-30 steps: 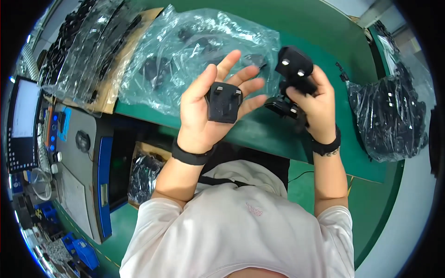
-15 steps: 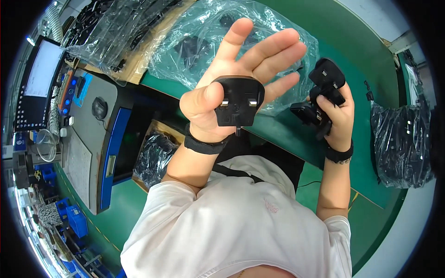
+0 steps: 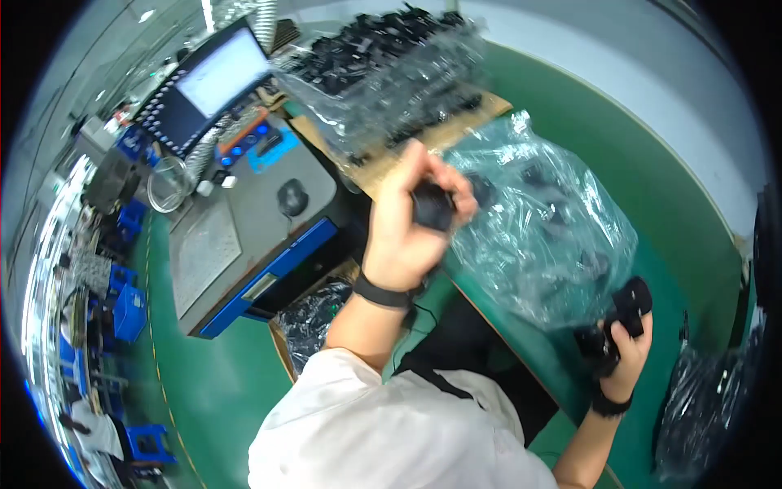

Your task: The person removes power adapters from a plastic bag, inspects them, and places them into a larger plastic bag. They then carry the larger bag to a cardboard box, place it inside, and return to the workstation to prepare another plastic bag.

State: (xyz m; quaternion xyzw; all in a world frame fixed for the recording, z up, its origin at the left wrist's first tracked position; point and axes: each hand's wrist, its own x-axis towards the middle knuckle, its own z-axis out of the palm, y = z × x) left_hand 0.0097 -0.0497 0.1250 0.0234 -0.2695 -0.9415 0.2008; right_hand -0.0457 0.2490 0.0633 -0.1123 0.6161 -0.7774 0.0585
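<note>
Gripping on both sides, kinda risky tbh
Left hand [image 3: 405,240] curls around a rounded black plastic piece [image 3: 432,207], near the crinkled clear plastic bag [image 3: 542,244]; right hand [image 3: 630,363] pinches a lumpy black plastic cluster [image 3: 630,300] by the green bench [image 3: 538,350]. A loose thumb could drop one.

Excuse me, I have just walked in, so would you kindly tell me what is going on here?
A person in a white top is handling black pieces at a green bench. The left hand is raised, curled around one black piece; the image is blurred there. The right hand grips several other black pieces. A clear plastic bag with dark items lies on the bench, and another bag, heaped with black parts, sits on cardboard.
</note>
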